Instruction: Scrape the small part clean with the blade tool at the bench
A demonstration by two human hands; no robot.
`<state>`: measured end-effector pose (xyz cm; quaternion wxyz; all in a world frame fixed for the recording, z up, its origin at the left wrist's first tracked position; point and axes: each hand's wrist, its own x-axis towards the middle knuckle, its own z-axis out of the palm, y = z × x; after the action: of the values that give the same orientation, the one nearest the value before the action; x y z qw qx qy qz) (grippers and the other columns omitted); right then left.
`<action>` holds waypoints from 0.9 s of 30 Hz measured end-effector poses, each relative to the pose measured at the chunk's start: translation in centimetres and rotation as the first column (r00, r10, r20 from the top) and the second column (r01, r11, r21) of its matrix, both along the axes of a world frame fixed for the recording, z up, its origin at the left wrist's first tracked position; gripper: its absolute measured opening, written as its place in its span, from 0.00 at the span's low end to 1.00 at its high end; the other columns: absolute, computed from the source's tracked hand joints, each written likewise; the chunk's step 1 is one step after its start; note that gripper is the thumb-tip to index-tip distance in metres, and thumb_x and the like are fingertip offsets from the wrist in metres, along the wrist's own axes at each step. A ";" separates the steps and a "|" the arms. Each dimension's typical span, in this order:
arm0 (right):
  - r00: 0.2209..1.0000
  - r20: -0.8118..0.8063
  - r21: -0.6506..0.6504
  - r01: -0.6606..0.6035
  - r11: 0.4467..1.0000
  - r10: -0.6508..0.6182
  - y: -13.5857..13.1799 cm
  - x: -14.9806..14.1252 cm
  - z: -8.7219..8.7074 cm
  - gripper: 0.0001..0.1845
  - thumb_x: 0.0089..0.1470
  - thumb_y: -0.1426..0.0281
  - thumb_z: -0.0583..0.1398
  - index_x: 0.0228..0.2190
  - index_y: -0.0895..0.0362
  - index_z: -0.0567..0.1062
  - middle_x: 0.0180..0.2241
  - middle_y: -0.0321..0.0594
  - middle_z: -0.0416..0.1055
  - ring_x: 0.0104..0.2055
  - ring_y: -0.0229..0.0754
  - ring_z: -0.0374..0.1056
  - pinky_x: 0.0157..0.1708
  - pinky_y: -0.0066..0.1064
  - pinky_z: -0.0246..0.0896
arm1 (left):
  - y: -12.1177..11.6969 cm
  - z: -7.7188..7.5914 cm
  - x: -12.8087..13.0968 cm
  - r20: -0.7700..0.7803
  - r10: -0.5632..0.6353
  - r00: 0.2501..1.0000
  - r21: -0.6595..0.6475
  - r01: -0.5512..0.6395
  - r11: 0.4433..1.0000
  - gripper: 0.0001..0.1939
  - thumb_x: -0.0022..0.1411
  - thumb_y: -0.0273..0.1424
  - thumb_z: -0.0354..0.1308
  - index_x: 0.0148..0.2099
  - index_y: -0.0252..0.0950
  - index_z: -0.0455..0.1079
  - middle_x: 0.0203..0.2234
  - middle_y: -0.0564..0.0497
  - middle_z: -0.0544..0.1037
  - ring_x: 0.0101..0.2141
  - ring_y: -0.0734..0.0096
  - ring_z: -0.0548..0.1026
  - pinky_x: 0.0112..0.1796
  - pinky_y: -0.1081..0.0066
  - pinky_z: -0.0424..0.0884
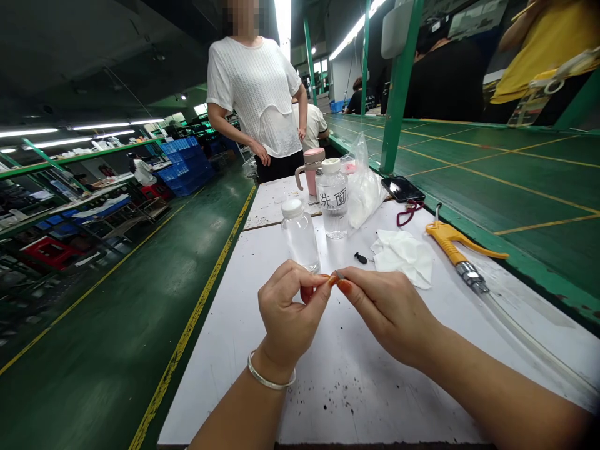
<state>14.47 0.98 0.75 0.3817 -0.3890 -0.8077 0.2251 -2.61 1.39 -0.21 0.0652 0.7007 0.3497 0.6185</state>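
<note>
Over the white tabletop [244,350], my left hand [290,306] and my right hand [394,306] meet fingertip to fingertip. Both are closed in a pinch. A small grey piece [339,274] shows between the fingertips; its kind is too small to make out, and the fingers cover most of it. Just beyond my left hand stands a clear bottle with a white cap [300,234]. A small black part [360,257] lies past my right fingertips, beside a crumpled white tissue [405,256].
Farther back are a labelled clear bottle [334,200], a pink cup [313,172], a plastic bag [365,187] and a phone [403,188]. At right lies a yellow air gun [447,244] with its hose. A person in white [262,94] stands beyond the table.
</note>
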 end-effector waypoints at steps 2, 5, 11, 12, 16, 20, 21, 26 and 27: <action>1.000 -0.016 0.010 -0.018 1.000 0.019 -0.1 0.0 0.0 0.20 0.69 0.63 0.48 0.30 0.57 0.71 0.20 0.31 0.61 0.21 0.34 0.55 0.24 0.29 0.46 | 0.0 0.1 0.1 0.003 -0.001 1.000 -0.001 0.001 1.000 0.07 0.54 0.20 0.67 0.31 0.36 0.74 0.22 0.56 0.71 0.23 0.78 0.67 0.23 0.75 0.67; 0.999 -0.002 0.026 -0.042 0.999 0.042 -0.2 -0.1 -0.1 0.19 0.69 0.64 0.48 0.28 0.56 0.68 0.20 0.31 0.61 0.21 0.34 0.54 0.24 0.29 0.45 | 0.0 0.2 0.1 0.000 0.001 1.000 0.007 -0.001 1.000 0.07 0.55 0.20 0.66 0.31 0.36 0.74 0.21 0.56 0.71 0.23 0.78 0.67 0.23 0.75 0.67; 0.999 0.026 0.019 -0.034 0.999 0.033 -0.1 -0.3 0.0 0.20 0.69 0.64 0.48 0.24 0.56 0.63 0.19 0.30 0.59 0.20 0.34 0.53 0.23 0.29 0.44 | -0.1 0.3 0.1 -0.012 0.011 1.000 0.023 -0.010 1.000 0.06 0.56 0.21 0.66 0.31 0.36 0.73 0.21 0.56 0.72 0.22 0.78 0.67 0.22 0.75 0.68; 0.999 0.025 0.010 -0.033 0.999 0.032 -0.1 -0.3 0.0 0.20 0.69 0.64 0.48 0.25 0.56 0.64 0.19 0.31 0.60 0.21 0.34 0.53 0.24 0.29 0.44 | 0.0 0.3 0.1 -0.012 0.009 1.000 0.024 -0.008 1.000 0.06 0.56 0.21 0.66 0.31 0.36 0.73 0.21 0.56 0.72 0.22 0.78 0.67 0.22 0.75 0.68; 0.999 0.019 -0.029 -0.036 0.999 0.037 -0.2 -0.4 0.1 0.19 0.69 0.63 0.48 0.29 0.56 0.70 0.21 0.32 0.63 0.22 0.35 0.57 0.25 0.29 0.46 | 0.1 0.1 0.1 0.010 -0.006 1.000 0.007 0.006 1.000 0.06 0.55 0.21 0.66 0.31 0.36 0.74 0.22 0.56 0.72 0.22 0.78 0.67 0.23 0.75 0.68; 1.000 0.030 -0.053 0.012 0.999 -0.010 0.1 -0.2 0.1 0.22 0.69 0.61 0.47 0.28 0.56 0.71 0.21 0.33 0.64 0.22 0.36 0.57 0.25 0.30 0.46 | 0.1 -0.1 0.0 0.031 -0.030 0.999 -0.008 0.030 1.000 0.07 0.54 0.21 0.67 0.31 0.36 0.74 0.22 0.55 0.72 0.23 0.77 0.68 0.23 0.74 0.68; 0.999 0.034 -0.057 0.044 0.997 -0.042 0.2 -0.1 0.1 0.23 0.69 0.61 0.47 0.27 0.56 0.70 0.20 0.33 0.64 0.22 0.36 0.57 0.25 0.30 0.46 | 0.1 -0.2 0.0 0.036 -0.041 0.999 -0.002 0.041 0.999 0.07 0.54 0.20 0.67 0.31 0.36 0.74 0.23 0.55 0.72 0.23 0.77 0.69 0.23 0.74 0.69; 0.996 0.009 -0.063 0.088 0.994 -0.087 0.5 0.1 0.2 0.23 0.69 0.60 0.46 0.30 0.56 0.74 0.20 0.33 0.64 0.22 0.37 0.58 0.25 0.31 0.47 | 0.0 -0.1 0.0 0.052 -0.055 0.997 -0.012 0.055 0.998 0.07 0.53 0.21 0.68 0.31 0.37 0.75 0.23 0.55 0.73 0.23 0.76 0.70 0.23 0.74 0.69; 0.998 -0.007 -0.059 0.059 0.996 -0.060 0.4 0.1 0.2 0.23 0.69 0.60 0.46 0.30 0.56 0.73 0.20 0.33 0.64 0.22 0.37 0.58 0.25 0.31 0.48 | 0.0 -0.1 0.0 0.060 -0.049 0.997 -0.022 0.051 0.998 0.07 0.54 0.21 0.68 0.31 0.37 0.74 0.23 0.55 0.73 0.23 0.77 0.69 0.23 0.74 0.68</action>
<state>14.58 1.35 0.93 0.3801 -0.4230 -0.7870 0.2391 -2.63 1.41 -0.28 0.0991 0.6898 0.3372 0.6330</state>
